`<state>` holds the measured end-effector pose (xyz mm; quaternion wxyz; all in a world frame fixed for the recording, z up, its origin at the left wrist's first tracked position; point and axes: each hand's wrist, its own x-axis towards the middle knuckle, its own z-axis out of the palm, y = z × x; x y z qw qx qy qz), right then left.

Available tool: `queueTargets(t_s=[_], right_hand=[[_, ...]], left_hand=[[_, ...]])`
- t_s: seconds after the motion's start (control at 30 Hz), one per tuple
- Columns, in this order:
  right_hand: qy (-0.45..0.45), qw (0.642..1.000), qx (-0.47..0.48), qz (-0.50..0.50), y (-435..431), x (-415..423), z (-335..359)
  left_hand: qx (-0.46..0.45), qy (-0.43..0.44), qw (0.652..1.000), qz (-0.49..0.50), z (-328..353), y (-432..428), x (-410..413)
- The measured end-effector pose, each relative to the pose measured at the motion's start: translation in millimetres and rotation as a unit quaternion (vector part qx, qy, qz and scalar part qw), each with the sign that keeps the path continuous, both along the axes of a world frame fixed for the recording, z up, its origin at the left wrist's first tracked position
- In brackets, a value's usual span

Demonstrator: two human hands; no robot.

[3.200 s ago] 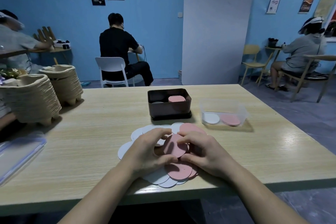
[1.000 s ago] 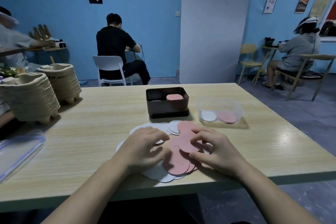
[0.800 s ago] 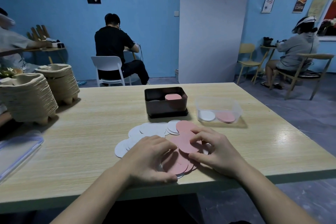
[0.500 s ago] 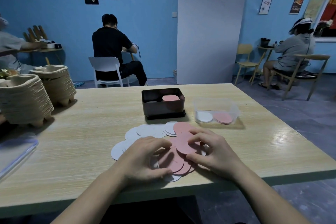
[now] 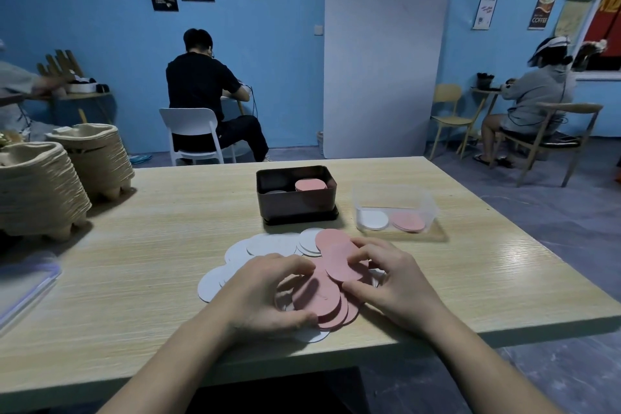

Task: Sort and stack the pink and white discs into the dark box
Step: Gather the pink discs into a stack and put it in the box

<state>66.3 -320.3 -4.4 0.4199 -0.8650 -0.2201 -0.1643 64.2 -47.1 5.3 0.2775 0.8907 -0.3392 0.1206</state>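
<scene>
Pink discs (image 5: 317,296): loose pile. Right hand (image 5: 400,282) pinches top disc (image 5: 341,262); left hand (image 5: 265,292) curls round the rest, probably squaring one colour. Dark box (image 5: 295,207) beyond both grips.

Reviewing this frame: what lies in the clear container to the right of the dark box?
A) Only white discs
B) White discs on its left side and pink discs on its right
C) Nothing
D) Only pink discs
B: through the wall of the clear container, white discs show on the left of its floor and pink discs on the right, side by side.
</scene>
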Motion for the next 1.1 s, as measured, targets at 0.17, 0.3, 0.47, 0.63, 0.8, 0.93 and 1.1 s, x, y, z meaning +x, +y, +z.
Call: queueTargets(t_s=[0.17, 0.3, 0.47, 0.63, 0.8, 0.93, 1.1], right_hand=[[-0.004, 1.000, -0.014, -0.019, 0, 2, -1], [-0.002, 1.000, -0.027, -0.013, 1, 3, -1], [0.012, 0.999, -0.017, 0.031, 3, 1, 0], [0.006, 0.998, 0.005, 0.063, 3, -1, 2], [-0.017, 0.996, -0.045, 0.073, 3, 1, 4], [-0.020, 0.995, -0.063, 0.071, 3, 0, 4], [-0.006, 0.998, 0.004, 0.066, 4, -3, 4]], left_hand=[[-0.022, 0.004, 1.000, 0.015, 1, 2, 6], [-0.034, -0.026, 0.999, 0.033, 2, 2, 11], [-0.017, -0.092, 0.995, 0.025, 3, -14, 14], [0.003, -0.117, 0.993, 0.012, -4, -20, 21], [0.022, -0.131, 0.991, 0.001, -5, -21, 19], [0.024, -0.130, 0.991, -0.006, -4, -22, 18], [-0.038, -0.084, 0.995, 0.033, -7, -18, 14]])
